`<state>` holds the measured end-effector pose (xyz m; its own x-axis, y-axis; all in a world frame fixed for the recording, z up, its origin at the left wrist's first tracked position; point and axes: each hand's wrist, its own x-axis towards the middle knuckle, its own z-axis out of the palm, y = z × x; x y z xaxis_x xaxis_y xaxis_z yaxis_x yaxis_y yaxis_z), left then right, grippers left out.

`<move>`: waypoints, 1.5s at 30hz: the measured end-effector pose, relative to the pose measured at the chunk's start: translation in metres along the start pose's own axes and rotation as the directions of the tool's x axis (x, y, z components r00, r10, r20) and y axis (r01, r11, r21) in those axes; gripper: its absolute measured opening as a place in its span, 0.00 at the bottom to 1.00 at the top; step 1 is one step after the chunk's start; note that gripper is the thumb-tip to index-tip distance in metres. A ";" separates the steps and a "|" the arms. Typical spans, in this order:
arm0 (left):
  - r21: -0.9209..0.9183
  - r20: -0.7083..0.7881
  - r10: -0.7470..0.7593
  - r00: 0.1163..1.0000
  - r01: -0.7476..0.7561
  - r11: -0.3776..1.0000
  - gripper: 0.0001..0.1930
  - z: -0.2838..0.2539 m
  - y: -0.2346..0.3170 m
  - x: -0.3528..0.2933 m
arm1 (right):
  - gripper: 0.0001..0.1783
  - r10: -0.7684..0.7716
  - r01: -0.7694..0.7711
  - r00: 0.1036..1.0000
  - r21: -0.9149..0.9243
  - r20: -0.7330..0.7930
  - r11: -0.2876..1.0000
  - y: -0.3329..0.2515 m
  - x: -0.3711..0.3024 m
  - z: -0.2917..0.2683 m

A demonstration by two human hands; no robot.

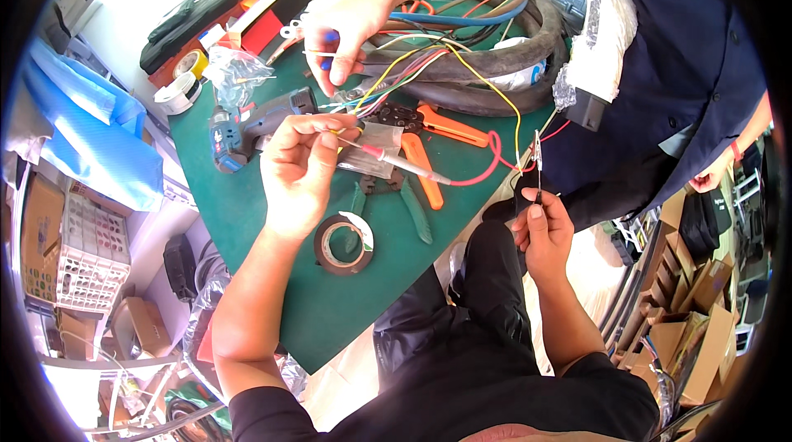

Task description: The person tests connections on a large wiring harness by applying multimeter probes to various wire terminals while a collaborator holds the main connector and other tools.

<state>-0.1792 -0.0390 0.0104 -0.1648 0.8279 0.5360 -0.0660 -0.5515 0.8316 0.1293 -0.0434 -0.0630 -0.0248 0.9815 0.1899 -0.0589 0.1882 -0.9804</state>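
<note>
My left hand (301,165) is closed in a pinch above the green table, at the thin metal tip of a red-and-white test probe (404,163). Small wire ends lie close to those fingertips; which ones they touch I cannot tell. From the probe a red lead (493,149) loops to the right. My right hand (546,234), off the table's right edge, pinches a thin dark piece below a silver alligator clip (537,150). A yellow wire (503,91) runs down near the clip. Opposite me, a co-worker's hand (346,33) holds small blue pieces over a bundle of coloured wires (421,70).
Green-handled pliers (412,209), a tape roll (343,242), an orange-handled crimping tool (454,126) and a cordless drill (239,132) lie on the table (330,326). Thick black cable (487,99) coils at the far side. The co-worker's dark-clothed body (676,70) stands at right.
</note>
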 end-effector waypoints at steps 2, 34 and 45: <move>0.023 0.023 0.012 1.000 -0.013 1.000 0.05 0.000 -0.003 -0.003 | 0.16 0.000 0.000 1.000 0.004 0.000 1.000 -0.001 0.000 0.003; -0.275 -0.055 -0.103 0.993 0.084 0.958 0.05 -0.007 -0.005 0.007 | 0.15 -0.415 0.531 0.835 -0.335 0.361 0.778 -0.029 0.032 0.110; -0.300 -0.042 -0.092 0.995 0.075 0.951 0.06 -0.011 -0.008 0.009 | 0.12 -0.285 0.405 0.896 -0.365 0.341 0.838 -0.026 0.030 0.110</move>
<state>-0.1911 -0.0277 0.0069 -0.1991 0.8702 0.4507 -0.3708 -0.4926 0.7873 0.0200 -0.0226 -0.0259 -0.3456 0.8135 0.4676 0.3045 0.5686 -0.7641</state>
